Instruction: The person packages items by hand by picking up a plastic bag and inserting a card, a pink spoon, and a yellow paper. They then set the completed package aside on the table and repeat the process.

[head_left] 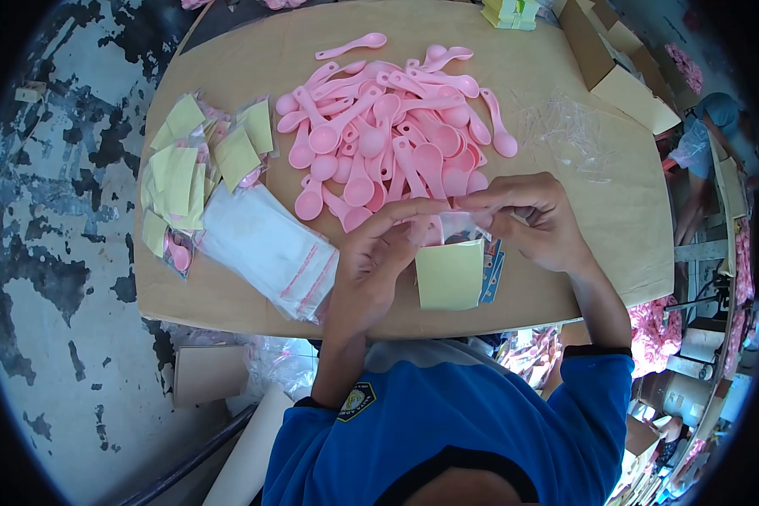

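Note:
Between my two hands, over the near part of the table, is a small clear plastic bag. My left hand pinches its left side, beside a pink spoon end. My right hand has thumb and fingers closed on the bag's right edge. Directly below, a pale yellow card overlaps blue printed cards. A large heap of pink measuring spoons lies just beyond my fingers. To the left of my left hand, a stack of flat clear bags rests on the table.
Filled bags with yellow cards are piled at the table's left. Thin clear plastic strips lie at the right. An open cardboard box and a yellow card stack stand at the far right. Another person is beyond the right edge.

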Action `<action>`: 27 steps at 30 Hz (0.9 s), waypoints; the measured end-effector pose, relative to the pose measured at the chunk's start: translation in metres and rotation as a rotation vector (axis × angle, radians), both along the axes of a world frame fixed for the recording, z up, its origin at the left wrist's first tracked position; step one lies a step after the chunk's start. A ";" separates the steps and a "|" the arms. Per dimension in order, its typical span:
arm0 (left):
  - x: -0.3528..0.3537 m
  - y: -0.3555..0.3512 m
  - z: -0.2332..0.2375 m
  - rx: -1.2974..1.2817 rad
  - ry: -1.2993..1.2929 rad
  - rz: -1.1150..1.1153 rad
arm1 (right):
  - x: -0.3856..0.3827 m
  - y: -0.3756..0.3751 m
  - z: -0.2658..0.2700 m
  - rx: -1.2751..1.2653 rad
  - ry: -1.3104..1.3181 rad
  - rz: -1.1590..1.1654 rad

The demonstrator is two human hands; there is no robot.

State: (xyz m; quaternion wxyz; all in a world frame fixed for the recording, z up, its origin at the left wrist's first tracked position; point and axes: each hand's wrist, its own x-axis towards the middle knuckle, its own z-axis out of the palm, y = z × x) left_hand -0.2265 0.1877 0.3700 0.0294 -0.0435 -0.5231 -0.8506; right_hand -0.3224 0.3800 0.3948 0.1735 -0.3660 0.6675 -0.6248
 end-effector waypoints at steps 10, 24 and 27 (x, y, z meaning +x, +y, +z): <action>0.004 -0.009 -0.003 -0.137 0.170 -0.057 | -0.017 0.008 0.004 -0.107 0.498 0.162; 0.006 -0.012 -0.014 -0.204 0.175 -0.026 | -0.013 0.011 0.016 0.111 0.829 0.132; 0.022 -0.002 -0.004 -0.200 0.019 0.006 | -0.015 0.020 0.018 0.177 0.747 0.048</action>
